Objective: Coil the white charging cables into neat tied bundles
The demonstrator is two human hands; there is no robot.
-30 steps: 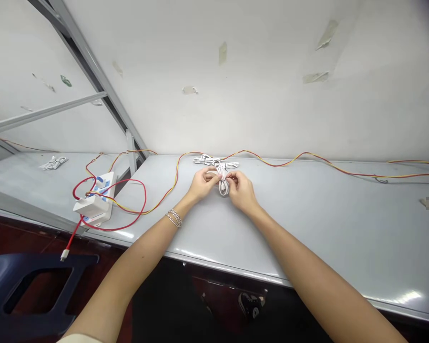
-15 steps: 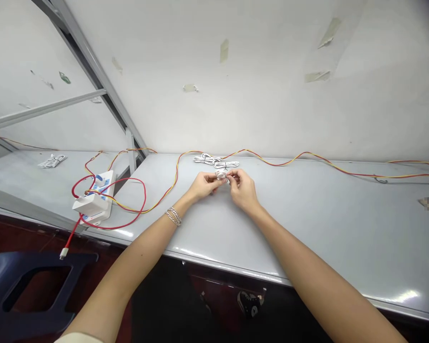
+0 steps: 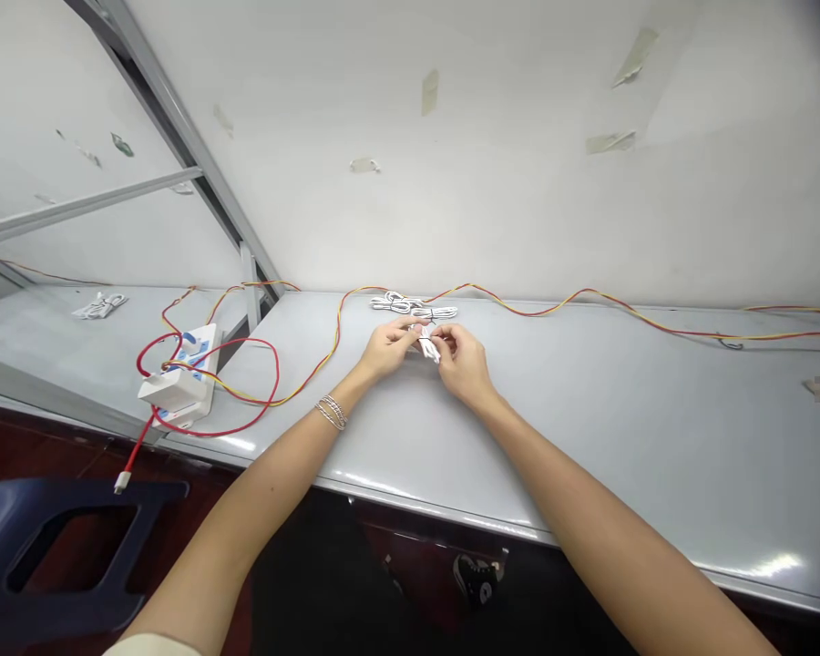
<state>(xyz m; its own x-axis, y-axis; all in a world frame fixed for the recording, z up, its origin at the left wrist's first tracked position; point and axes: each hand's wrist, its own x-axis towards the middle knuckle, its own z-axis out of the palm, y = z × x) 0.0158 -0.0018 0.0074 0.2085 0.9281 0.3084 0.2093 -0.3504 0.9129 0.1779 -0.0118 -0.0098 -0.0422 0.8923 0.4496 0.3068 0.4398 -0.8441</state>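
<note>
Between my hands is a white cable bundle (image 3: 429,346), coiled and with a dark tie around its middle. My left hand (image 3: 386,349) grips its left end between thumb and fingers. On the other side my right hand (image 3: 462,355) pinches the bundle near its right edge, fingers curled. Just beyond my fingertips, two more tied bundles lie on the grey tabletop (image 3: 621,437): a white cable bundle (image 3: 392,302) to the left and a second white cable bundle (image 3: 444,312) slightly nearer and to the right.
A white power strip (image 3: 201,364) with an adapter and red cable (image 3: 278,374) sits at left. A red-yellow wire (image 3: 519,314) runs along the wall. Another white cable bundle (image 3: 101,306) lies far left, past a metal frame (image 3: 178,128). A blue stool (image 3: 75,547) stands below.
The bundle in my hands has turned, so that its loops now point down toward me and its dark tie shows. My hands have stayed nearly in place.
</note>
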